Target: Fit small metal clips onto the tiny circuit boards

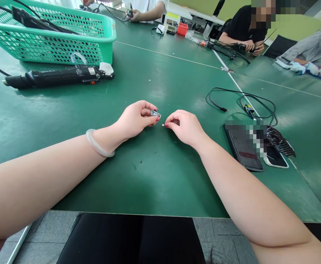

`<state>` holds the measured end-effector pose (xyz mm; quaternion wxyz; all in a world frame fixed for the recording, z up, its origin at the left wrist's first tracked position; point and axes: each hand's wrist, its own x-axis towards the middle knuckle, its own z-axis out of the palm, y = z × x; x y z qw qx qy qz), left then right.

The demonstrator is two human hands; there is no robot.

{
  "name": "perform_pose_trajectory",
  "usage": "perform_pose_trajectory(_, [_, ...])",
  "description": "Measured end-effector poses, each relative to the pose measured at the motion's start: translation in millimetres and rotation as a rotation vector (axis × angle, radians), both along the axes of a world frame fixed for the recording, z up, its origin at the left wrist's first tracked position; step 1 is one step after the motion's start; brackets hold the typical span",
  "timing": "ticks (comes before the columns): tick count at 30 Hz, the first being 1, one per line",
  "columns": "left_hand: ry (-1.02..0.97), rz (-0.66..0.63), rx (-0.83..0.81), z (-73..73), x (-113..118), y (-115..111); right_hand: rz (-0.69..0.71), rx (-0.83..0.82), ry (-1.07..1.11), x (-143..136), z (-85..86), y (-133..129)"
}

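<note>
Between the thumb and fingers of my left hand (pixel 138 118) is a small circuit board (pixel 155 114), its lit face turned partly up, just over the green table (pixel 149 176). My right hand (pixel 184 126) is a short gap to the right, its thumb and index finger pinched on a tiny whitish piece (pixel 163 125). The piece is too small to identify and does not touch the board. A pale bangle (pixel 98 145) rings my left wrist.
A green basket (pixel 64 36) and a black electric screwdriver (pixel 58 76) lie back left. To the right are a black cable (pixel 233 91), a dark phone (pixel 243 146), a white-edged phone (pixel 277 159) and a hair clip (pixel 280 141). Other people sit across the table.
</note>
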<state>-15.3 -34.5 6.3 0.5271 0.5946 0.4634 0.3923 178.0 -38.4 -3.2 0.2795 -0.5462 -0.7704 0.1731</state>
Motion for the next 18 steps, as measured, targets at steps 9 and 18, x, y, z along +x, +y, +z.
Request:
perform_pose_trajectory(9, [0.199, -0.013, 0.232, 1.8, 1, -3, -0.119, 0.122, 0.376, -21, 5.7, -16])
perform_pose_trajectory(18, [0.232, -0.078, 0.309, 1.8, 1, -6, -0.067, -0.14, 0.633, -20, 4.1, -14])
